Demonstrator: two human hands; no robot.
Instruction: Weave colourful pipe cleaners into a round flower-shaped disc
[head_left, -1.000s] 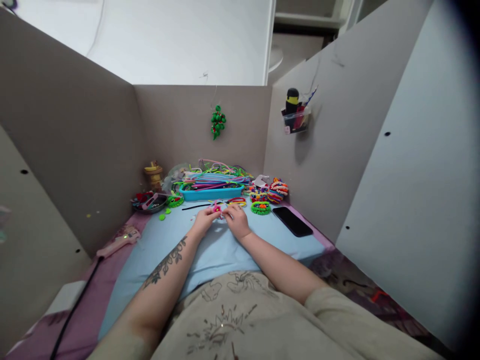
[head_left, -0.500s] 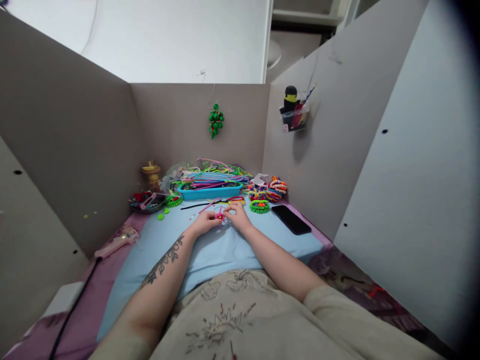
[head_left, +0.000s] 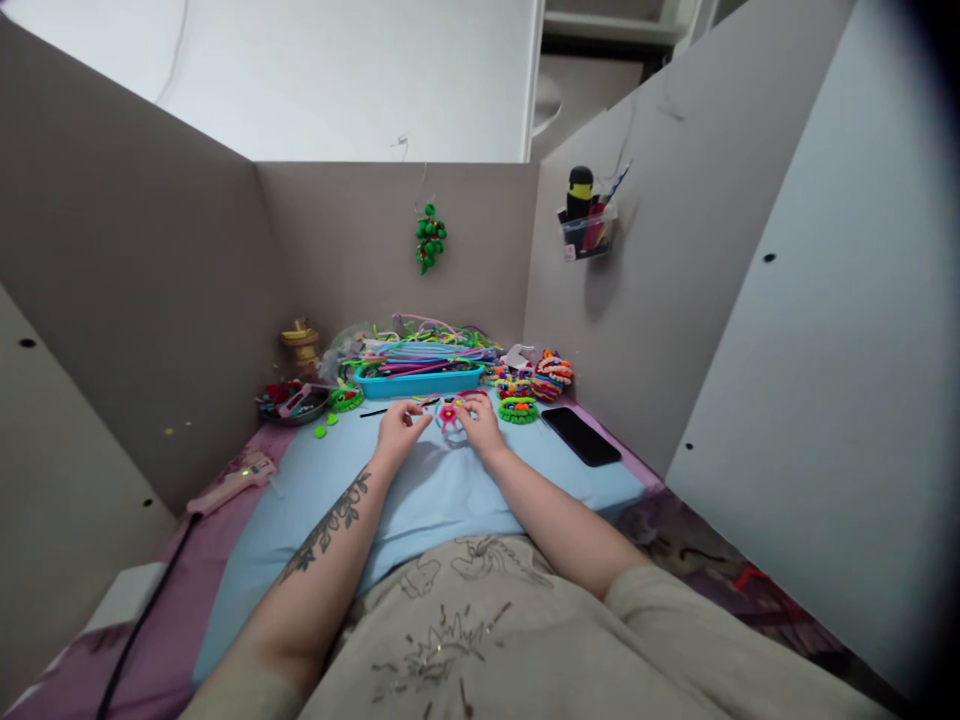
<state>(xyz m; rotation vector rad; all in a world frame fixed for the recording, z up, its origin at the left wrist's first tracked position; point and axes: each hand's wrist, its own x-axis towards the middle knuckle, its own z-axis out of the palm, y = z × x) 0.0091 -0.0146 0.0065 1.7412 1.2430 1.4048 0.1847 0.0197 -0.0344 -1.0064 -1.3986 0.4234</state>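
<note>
Your right hand (head_left: 480, 425) had its fingertips pinched on the pink pipe-cleaner flower (head_left: 448, 415), which sat low over the far middle of the blue mat (head_left: 420, 510), between your two hands. Your left hand (head_left: 397, 428) lay just beside it with the fingers curled. Whether they gripped a strand of the flower was too small to tell.

Judging by that hold, the shaping would have gone best with one hand anchoring the centre while the other bent one petal at a time. Resting both wrists on the mat would have kept the wire from springing out of line.

The mat covered a purple-patterned surface. At its far edge stood a turquoise tray (head_left: 420, 381) heaped with coloured pipe cleaners. A green ring piece (head_left: 519, 409) and other finished pieces lay to its right, and a black phone (head_left: 581, 436) lay face up near them. A small dish (head_left: 296, 404) of bits sat to the left, and a pink glue gun (head_left: 232, 482) lay off the mat on that side. Grey partition panels (head_left: 150, 290) closed in three sides. A green bead ornament (head_left: 430, 237) hung on the back one, and a clear holder (head_left: 589, 228) was stuck to the right one.
</note>
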